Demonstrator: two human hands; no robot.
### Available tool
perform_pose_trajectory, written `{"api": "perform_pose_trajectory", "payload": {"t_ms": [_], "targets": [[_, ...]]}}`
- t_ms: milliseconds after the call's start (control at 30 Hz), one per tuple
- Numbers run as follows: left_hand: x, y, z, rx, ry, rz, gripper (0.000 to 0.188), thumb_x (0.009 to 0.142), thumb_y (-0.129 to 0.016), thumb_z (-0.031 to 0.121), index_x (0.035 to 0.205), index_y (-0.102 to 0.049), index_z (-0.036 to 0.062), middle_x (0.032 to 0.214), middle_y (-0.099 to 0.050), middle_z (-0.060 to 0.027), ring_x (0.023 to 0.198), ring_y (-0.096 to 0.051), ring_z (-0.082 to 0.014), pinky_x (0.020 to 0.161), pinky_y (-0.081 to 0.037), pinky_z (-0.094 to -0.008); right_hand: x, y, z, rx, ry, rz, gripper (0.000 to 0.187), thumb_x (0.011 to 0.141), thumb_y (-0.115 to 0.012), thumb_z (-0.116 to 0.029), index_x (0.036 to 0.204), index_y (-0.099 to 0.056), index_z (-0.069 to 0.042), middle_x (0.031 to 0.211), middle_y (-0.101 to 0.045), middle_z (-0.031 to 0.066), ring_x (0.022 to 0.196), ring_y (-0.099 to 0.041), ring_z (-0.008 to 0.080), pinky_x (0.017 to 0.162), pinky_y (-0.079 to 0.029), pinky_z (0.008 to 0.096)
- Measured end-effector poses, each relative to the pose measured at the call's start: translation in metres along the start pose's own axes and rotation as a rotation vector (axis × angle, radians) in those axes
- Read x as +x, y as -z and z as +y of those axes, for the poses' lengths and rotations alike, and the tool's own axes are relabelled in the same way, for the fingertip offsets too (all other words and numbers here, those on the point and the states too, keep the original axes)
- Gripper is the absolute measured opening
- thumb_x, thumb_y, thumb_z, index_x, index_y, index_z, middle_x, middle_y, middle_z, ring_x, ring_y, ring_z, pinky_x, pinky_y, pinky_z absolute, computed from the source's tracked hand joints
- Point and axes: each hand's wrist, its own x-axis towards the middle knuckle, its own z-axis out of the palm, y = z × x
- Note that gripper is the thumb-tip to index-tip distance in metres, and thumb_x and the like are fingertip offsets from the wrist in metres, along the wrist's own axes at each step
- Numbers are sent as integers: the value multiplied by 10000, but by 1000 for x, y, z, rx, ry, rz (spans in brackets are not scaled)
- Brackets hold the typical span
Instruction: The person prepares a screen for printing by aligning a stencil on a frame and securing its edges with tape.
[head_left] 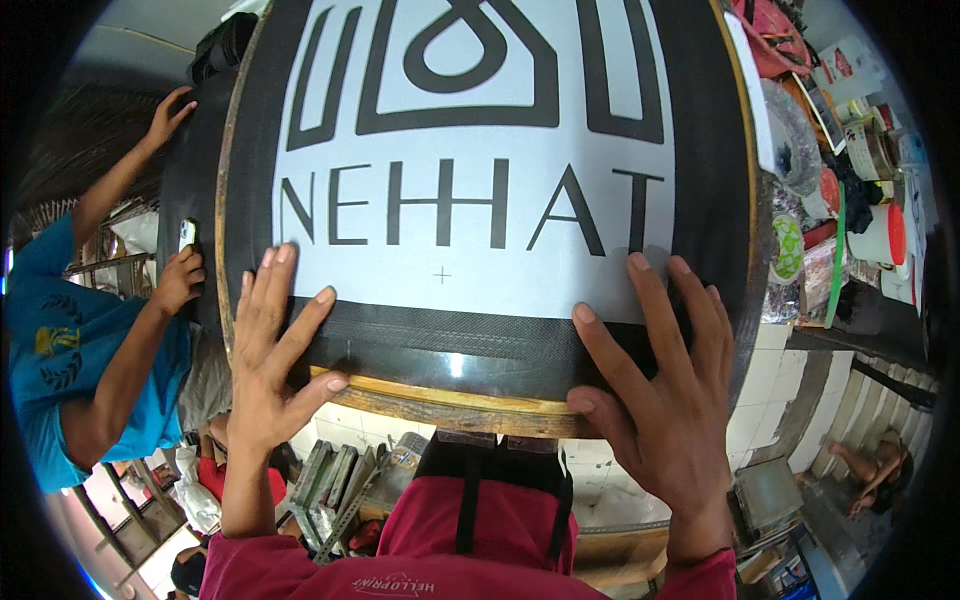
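- L hand (pixel 270 350) open, fingers spread, grasping nothing, tips at lower-L corner of a white rectangular sheet w/ bold black print (pixel 380 275).
- R hand (pixel 670 370) likewise open & splayed, tips at the lower-R corner.
- Sheet's lying flat, approx. ctr of a wood-edged black panel (pixel 710 180).
- Off L, blue-shirted co-worker (pixel 120 360) holds a whitish phone (pixel 187 235).
- Far R: white tub w/ red lid (pixel 868 238) amid clutter.

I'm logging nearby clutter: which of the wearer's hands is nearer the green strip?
Right. The right hand is at the near right corner of the sheet, left of the green strip; the left hand is farther left, at the other near corner.
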Motion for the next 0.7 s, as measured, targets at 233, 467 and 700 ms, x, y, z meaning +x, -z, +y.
{"api": "perform_pose_trajectory", "payload": {"t_ms": [233, 467, 700], "targets": [[-2, 6, 6, -41, -10, 7, 532, 968, -634, 324, 1463, -649, 130, 1705, -337, -210, 1601, -258, -415, 1293, -152, -585, 8, 12, -25, -33, 31, 103, 396, 1011, -664, -342, 1308, -723, -87, 1447, -545, 189, 1426, -424, 418, 1179, -301, 621], [2, 12, 15, -39, -56, 119, 446, 1012, -618, 248, 1441, -664, 136, 1691, -368, -188, 1593, -284, -379, 1286, -143, -587, 4, 1, -42, -40, -24, 162, 421, 1026, -635, -282, 1350, -662, -16, 1445, -552, 171, 1382, -484, 359, 1167, -340, 575], [-3, 8, 22, 23, -116, 226, 437, 1033, -604, 250, 1425, -647, 64, 1540, -501, -196, 1420, -434, -400, 1174, -307, -575, -2, -14, -51, -104, -69, 253, 424, 1044, -609, -276, 1397, -637, -43, 1477, -557, 149, 1391, -484, 349, 1165, -331, 577]]}}
